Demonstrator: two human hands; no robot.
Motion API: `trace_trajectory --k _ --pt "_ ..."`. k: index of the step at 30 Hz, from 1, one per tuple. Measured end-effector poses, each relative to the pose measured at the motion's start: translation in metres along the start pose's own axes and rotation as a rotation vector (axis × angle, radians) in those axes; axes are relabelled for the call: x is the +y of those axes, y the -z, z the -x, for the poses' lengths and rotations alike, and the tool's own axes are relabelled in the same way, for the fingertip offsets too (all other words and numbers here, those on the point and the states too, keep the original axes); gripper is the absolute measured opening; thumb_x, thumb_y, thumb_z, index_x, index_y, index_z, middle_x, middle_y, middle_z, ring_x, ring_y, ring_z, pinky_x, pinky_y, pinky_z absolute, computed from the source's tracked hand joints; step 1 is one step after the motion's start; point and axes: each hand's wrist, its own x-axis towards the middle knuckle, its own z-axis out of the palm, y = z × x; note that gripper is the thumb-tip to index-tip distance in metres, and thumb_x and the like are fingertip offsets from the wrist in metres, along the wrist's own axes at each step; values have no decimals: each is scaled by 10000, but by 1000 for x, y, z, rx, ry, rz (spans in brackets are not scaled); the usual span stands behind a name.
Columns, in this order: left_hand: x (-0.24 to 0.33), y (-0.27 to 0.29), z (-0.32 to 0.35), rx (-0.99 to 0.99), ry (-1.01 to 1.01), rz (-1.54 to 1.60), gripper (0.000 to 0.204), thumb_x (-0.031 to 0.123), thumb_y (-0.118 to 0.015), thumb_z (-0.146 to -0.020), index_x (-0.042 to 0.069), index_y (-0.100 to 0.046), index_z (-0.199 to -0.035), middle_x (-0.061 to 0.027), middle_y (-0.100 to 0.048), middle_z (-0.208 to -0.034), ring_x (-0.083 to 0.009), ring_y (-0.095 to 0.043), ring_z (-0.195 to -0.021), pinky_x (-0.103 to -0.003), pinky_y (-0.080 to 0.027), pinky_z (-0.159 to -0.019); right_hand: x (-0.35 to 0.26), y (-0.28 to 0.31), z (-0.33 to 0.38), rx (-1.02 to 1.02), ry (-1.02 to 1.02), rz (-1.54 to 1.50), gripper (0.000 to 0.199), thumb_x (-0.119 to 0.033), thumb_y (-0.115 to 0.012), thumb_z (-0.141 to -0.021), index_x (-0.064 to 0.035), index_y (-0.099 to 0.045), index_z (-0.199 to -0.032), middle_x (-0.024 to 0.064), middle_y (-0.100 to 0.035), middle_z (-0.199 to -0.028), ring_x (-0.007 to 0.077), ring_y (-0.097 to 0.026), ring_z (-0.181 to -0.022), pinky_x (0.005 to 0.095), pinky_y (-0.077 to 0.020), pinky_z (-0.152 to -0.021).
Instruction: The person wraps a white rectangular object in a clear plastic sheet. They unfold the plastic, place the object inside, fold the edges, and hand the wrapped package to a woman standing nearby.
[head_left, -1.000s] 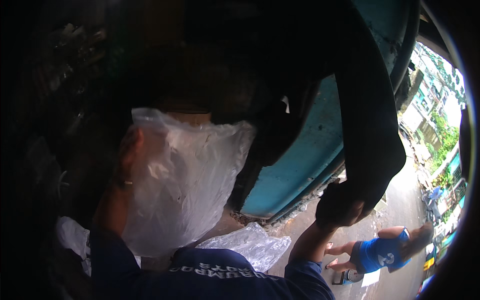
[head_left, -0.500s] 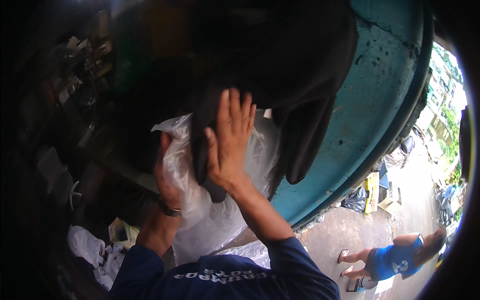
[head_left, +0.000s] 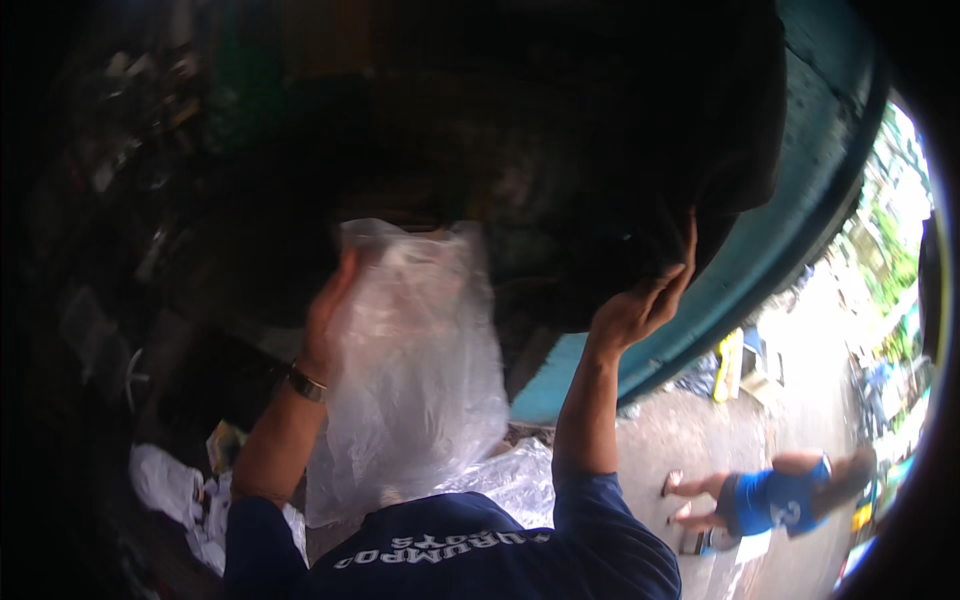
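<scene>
A clear plastic bag (head_left: 410, 370) hangs in front of me, its upper end lit and crumpled. My left hand (head_left: 328, 310), with a watch on its wrist, grips the bag's left edge; part of its fingers is behind the plastic and blurred. To the right, my right hand (head_left: 635, 315) is open against the lower edge of a large black cloth (head_left: 740, 150), fingers stretched upward and touching it. The cloth's folds merge into the dark, so its full outline is hidden.
A teal curved wall with a dark rim (head_left: 650, 365) rises at the right. White bags (head_left: 165, 485) lie at lower left, and more clear plastic (head_left: 515, 475) lies below. A person in a blue shirt (head_left: 780, 497) stands on the pavement at right. Dim clutter fills the far left.
My right hand has moved right, off the front of the plastic bag, and the black cloth has shifted right with it. More of the bag now shows. My left hand still holds the bag.
</scene>
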Motion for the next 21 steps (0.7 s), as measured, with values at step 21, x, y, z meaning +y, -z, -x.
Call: trace_trajectory --k 21 --pt "-93 -179 -250 -861 -516 -1114 266 261 -530 -1081 76 -669 -1215 -130 -730 -1062 -229 -741 -931 -440 -579 -760 -145 217 -82 -59 803 1095 343 -214 -690 -936 10 -684 -1196 99 -691 -1120 262 -681 -1025 359 -516 -980"
